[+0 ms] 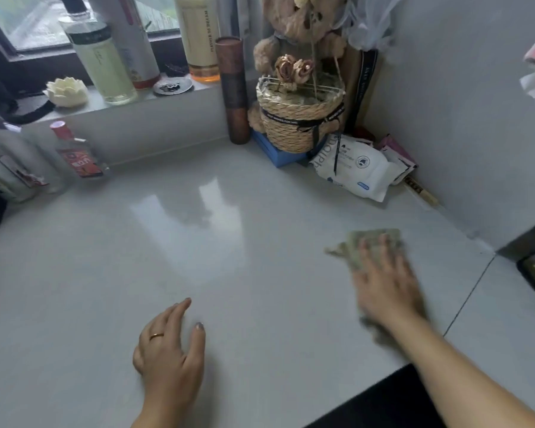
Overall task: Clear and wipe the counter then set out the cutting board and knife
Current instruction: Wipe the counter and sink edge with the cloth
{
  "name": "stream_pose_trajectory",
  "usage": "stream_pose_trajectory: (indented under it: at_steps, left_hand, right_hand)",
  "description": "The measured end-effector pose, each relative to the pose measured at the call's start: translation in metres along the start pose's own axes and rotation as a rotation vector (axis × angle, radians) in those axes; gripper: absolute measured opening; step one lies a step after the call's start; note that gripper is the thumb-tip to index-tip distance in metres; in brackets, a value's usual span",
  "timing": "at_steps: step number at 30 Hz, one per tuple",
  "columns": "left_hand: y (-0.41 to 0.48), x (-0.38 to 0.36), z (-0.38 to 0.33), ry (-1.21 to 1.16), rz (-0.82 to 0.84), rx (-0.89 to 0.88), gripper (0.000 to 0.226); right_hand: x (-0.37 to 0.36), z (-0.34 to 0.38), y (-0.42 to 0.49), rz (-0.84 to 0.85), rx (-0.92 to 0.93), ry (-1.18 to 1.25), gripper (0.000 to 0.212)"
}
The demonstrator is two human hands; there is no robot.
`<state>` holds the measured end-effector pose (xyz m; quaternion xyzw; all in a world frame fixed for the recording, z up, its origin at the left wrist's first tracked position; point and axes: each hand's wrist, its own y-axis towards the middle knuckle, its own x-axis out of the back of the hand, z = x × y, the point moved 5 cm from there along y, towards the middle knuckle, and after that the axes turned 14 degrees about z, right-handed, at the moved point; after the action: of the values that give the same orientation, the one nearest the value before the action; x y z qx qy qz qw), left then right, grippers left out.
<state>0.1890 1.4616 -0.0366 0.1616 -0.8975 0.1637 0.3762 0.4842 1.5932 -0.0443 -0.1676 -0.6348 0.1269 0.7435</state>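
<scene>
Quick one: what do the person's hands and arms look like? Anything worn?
Left hand: thin gold ring on one finger, greyish polish on the thumbnail. Right hand is motion-blurred; nothing worn shows on it. Left forearm and right forearm bare: no sleeves, gloves or watch.

Grey countertop [198, 242] with cloth [351, 247], wipes pack [352, 168]

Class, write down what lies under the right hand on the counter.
A greenish cloth lies under the right hand, pressed flat on the grey counter. Its far edge shows past the fingertips; the part beneath the palm is covered.
</scene>
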Motion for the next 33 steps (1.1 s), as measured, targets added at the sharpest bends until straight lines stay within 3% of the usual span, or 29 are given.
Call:
stream_pose_trajectory:
  at_steps: [5,8,11,13,17,20,25,29,33]
  left_hand:
    - [-0.008,-0.018,-0.012,0.001,-0.046,0.013,0.058]
    - [-0.010,-0.026,-0.022,0.006,-0.052,0.002,0.071]
    - [-0.013,-0.034,-0.031,0.018,-0.065,0.011,0.060]
    - [-0.016,-0.038,-0.036,0.023,-0.067,-0.002,0.066]
    - [-0.021,-0.041,-0.040,0.039,-0.072,-0.013,0.076]
    - [-0.023,-0.040,-0.042,0.038,-0.073,-0.022,0.077]
    - [-0.024,-0.036,-0.042,0.020,-0.062,-0.029,0.078]
    - [-0.021,-0.036,-0.043,-0.013,-0.052,-0.050,0.078]
    - [-0.014,-0.041,-0.050,-0.031,-0.015,-0.072,0.078]
  right_hand:
    - [-0.051,0.099,-0.087,0.027,0.487,-0.091,0.055]
    - [-0.057,0.101,-0.099,0.092,0.609,-0.119,0.055]
    - [-0.035,0.063,-0.073,0.043,0.532,-0.108,0.050]
    - [-0.018,0.022,-0.036,0.005,0.451,-0.095,0.051]
    - [0.026,-0.083,0.036,-0.021,0.132,-0.025,0.055]
    - [0.044,-0.122,0.054,0.026,0.111,0.010,0.055]
    - [0.038,-0.150,0.021,-0.036,0.104,0.113,0.053]
    - [0.017,-0.176,-0.041,-0.071,-0.016,0.150,0.051]
    - [0.009,-0.182,-0.058,-0.050,-0.080,0.105,0.065]
